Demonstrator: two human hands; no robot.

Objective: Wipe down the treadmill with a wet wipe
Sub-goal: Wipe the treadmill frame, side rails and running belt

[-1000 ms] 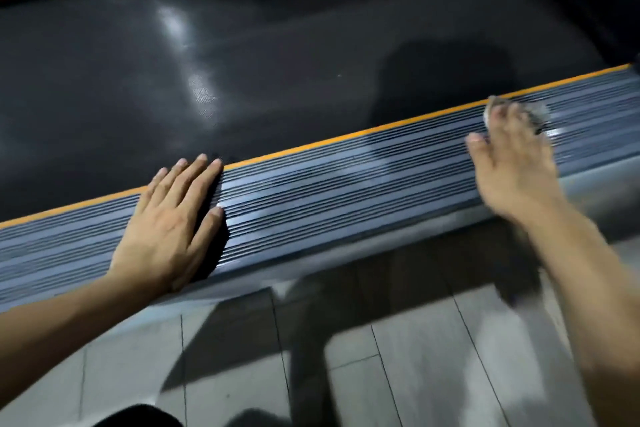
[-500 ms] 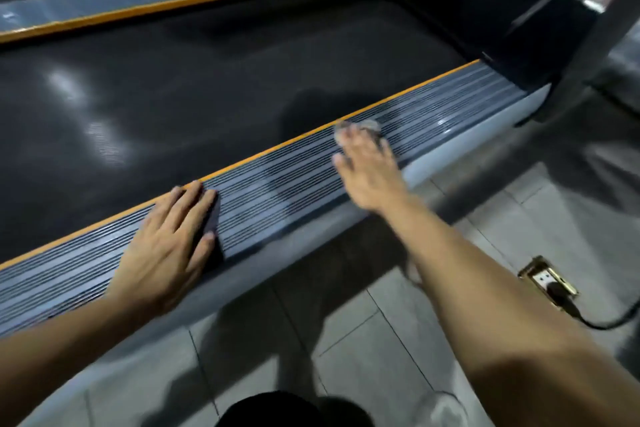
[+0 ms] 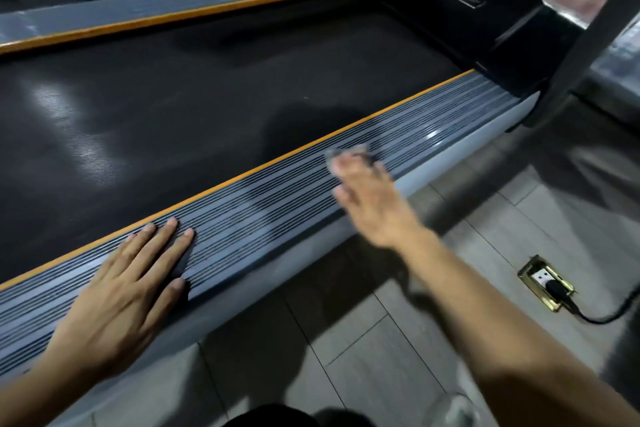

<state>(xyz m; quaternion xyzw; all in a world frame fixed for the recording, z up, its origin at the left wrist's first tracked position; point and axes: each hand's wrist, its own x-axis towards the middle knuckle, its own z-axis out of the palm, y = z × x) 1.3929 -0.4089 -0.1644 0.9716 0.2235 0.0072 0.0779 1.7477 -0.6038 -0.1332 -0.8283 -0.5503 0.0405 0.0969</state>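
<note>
The right hand [image 3: 367,199] has slid the wipe [image 3: 349,151] further up the rail [image 3: 277,215] – fingers flat, pressing it mid-frame – while the left hand [image 3: 128,291] stays splayed at lower left; more rail remains

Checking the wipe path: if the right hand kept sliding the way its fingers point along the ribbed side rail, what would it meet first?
Bare ribbed side rail lies ahead of the right hand and wet wipe; the first obstacle looks like the black motor cover, though depth is unclear.

Hands on the side rail [image 3: 277,215]
Wipe [image 3: 348,151] under the right hand's fingertips [image 3: 341,166]; belt [image 3: 173,107] beyond the left hand's fingers [image 3: 166,236].
</note>
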